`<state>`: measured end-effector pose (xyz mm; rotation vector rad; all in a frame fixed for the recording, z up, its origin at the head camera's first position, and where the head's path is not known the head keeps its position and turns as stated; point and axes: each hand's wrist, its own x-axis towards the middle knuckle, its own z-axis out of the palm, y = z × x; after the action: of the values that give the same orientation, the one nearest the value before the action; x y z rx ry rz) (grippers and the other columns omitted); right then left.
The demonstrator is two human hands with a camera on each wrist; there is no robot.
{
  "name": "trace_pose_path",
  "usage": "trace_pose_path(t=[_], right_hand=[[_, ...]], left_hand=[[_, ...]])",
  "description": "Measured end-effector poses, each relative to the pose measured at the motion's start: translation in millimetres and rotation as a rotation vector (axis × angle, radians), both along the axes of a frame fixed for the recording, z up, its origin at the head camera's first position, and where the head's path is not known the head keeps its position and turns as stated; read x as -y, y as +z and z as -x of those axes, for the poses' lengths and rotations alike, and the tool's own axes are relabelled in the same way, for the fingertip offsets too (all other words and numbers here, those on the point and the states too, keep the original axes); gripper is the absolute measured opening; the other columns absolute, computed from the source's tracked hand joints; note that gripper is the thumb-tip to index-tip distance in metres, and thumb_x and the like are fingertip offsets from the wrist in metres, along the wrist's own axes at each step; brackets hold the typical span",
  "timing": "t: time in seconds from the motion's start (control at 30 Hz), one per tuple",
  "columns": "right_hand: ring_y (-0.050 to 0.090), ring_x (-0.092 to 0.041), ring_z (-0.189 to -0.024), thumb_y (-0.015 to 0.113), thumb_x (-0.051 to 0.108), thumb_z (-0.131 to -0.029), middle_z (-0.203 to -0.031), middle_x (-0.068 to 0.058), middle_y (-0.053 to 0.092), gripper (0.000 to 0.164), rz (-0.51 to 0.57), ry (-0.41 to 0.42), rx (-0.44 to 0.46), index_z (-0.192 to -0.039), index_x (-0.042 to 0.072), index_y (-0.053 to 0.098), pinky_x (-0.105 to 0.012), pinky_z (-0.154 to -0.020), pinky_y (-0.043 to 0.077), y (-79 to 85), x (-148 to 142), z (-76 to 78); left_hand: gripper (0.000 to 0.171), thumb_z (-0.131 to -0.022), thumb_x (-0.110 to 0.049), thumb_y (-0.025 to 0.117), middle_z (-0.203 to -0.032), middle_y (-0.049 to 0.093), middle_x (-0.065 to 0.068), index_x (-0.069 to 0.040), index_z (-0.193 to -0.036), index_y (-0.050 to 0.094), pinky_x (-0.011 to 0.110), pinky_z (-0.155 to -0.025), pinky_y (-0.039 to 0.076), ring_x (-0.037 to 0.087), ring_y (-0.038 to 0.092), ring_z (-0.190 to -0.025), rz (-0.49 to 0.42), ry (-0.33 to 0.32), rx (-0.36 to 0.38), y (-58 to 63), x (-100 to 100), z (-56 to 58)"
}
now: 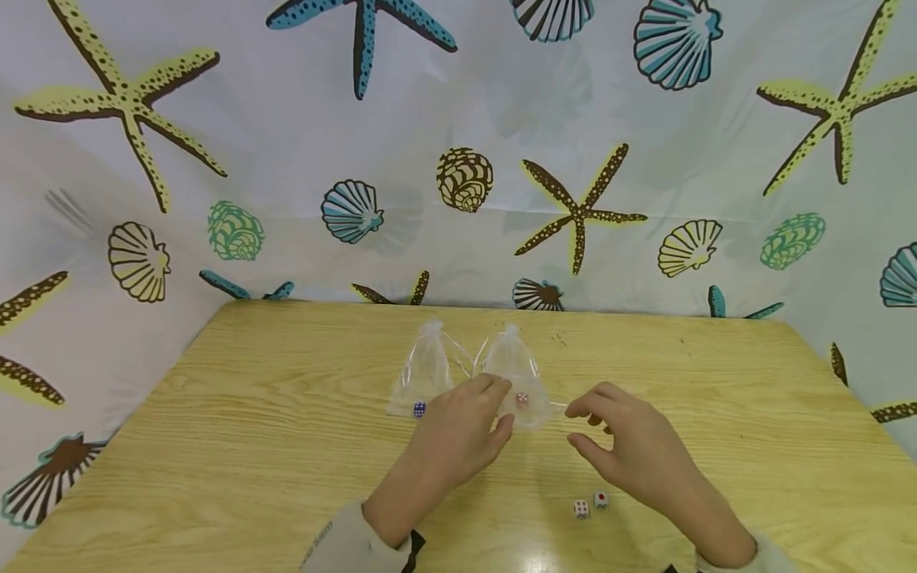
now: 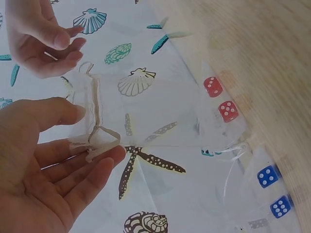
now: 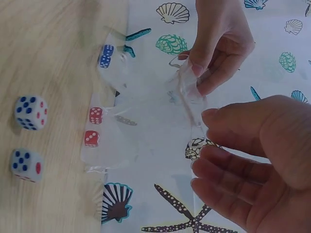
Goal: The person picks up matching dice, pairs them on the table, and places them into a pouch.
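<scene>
Two sheer drawstring pouches are on the wooden table. My left hand point(image 1: 458, 422) pinches the mouth of the right pouch point(image 1: 510, 358) between thumb and fingers. Two red dice point(image 2: 228, 111) lie in the bottom of that pouch. To its right, my right hand point(image 1: 637, 446) has thumb and fingers spread apart, its fingertips close by the pouch's mouth and drawstring loop point(image 2: 86, 68). The left pouch point(image 1: 423, 366) has two blue dice point(image 2: 280, 207) inside, and my left hand partly covers its lower corner in the head view.
Two white dice point(image 1: 582, 508) with coloured pips sit on the table point(image 1: 251, 454) below my right hand. Behind the table hangs a white cloth point(image 1: 444, 111) printed with starfish and shells, which also runs along both sides.
</scene>
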<state>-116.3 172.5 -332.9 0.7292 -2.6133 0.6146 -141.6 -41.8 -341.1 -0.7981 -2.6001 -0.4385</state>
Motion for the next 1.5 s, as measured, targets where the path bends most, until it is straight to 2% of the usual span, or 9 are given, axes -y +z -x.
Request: trace_pose_path(t=[0.13, 0.37, 0.5, 0.77, 0.97, 1.1, 1.5], right_hand=[[0.059, -0.009, -0.075, 0.077, 0.011, -0.077, -0.089, 0.006, 0.063, 0.02, -0.02, -0.002, 0.11, -0.095, 0.014, 0.067, -0.019, -0.062, 0.049, -6.3, -7.6, -2.5], [0.054, -0.002, -0.07, 0.074, 0.013, -0.081, -0.09, 0.001, 0.062, 0.029, -0.04, 0.046, 0.366, -0.107, 0.007, 0.063, -0.019, -0.059, 0.046, -23.3, -26.1, -4.3], [0.054, -0.002, -0.072, 0.075, 0.015, -0.081, -0.092, 0.001, 0.061, 0.03, -0.045, 0.082, 0.437, -0.107, 0.006, 0.063, -0.02, -0.06, 0.047, -33.3, -34.8, -6.7], [0.057, -0.003, -0.075, 0.074, 0.008, -0.08, -0.095, 0.003, 0.064, 0.024, -0.05, 0.173, 0.454, -0.101, 0.007, 0.064, -0.023, -0.065, 0.051, -47.0, -41.2, -5.0], [0.055, -0.001, -0.072, 0.073, 0.006, -0.079, -0.086, 0.007, 0.063, 0.016, -0.044, 0.156, 0.465, -0.091, 0.011, 0.065, -0.021, -0.063, 0.05, -52.0, -41.9, -4.5], [0.053, 0.0, -0.07, 0.072, 0.005, -0.079, -0.081, 0.009, 0.063, 0.011, -0.049, 0.147, 0.482, -0.084, 0.013, 0.065, -0.02, -0.061, 0.048, -54.3, -40.9, -4.5], [0.048, 0.003, -0.068, 0.071, 0.008, -0.082, -0.078, 0.01, 0.062, 0.006, -0.073, 0.135, 0.463, -0.083, 0.012, 0.067, -0.018, -0.06, 0.046, -58.2, -38.2, -4.3]], left_hand=[[0.031, -0.085, -0.018, 0.07, -0.109, 0.068, 0.01, -0.003, -0.112, 0.066, 0.032, -0.07, 0.057, 0.023, 0.069, -0.091, -0.003, -0.002, 0.021, 0.7, 0.1, 0.0], [0.032, -0.086, -0.019, 0.069, -0.11, 0.067, 0.01, -0.002, -0.113, 0.066, 0.031, -0.069, 0.057, 0.022, 0.069, -0.092, 0.032, -0.004, 0.024, 3.2, -1.3, -1.9], [0.031, -0.086, -0.02, 0.07, -0.109, 0.068, 0.009, -0.003, -0.112, 0.066, 0.03, -0.068, 0.057, 0.021, 0.069, -0.091, 0.047, 0.001, 0.006, 3.0, -1.4, -3.3], [0.031, -0.086, -0.02, 0.07, -0.109, 0.068, 0.009, -0.002, -0.111, 0.067, 0.03, -0.067, 0.057, 0.02, 0.068, -0.091, 0.055, 0.001, 0.002, 4.4, -0.3, -3.6], [0.032, -0.086, -0.02, 0.069, -0.109, 0.068, 0.01, -0.001, -0.111, 0.067, 0.027, -0.064, 0.056, 0.019, 0.068, -0.088, 0.067, -0.006, 0.021, 4.8, -0.8, -4.4], [0.031, -0.085, -0.02, 0.07, -0.108, 0.068, 0.009, -0.002, -0.11, 0.067, 0.026, -0.062, 0.055, 0.018, 0.068, -0.087, 0.07, -0.004, 0.006, 4.0, -1.2, -4.6], [0.03, -0.087, -0.022, 0.068, -0.108, 0.068, 0.008, -0.003, -0.111, 0.067, 0.026, -0.064, 0.055, 0.018, 0.069, -0.088, 0.081, 0.0, -0.004, 3.8, -0.8, -4.9]])
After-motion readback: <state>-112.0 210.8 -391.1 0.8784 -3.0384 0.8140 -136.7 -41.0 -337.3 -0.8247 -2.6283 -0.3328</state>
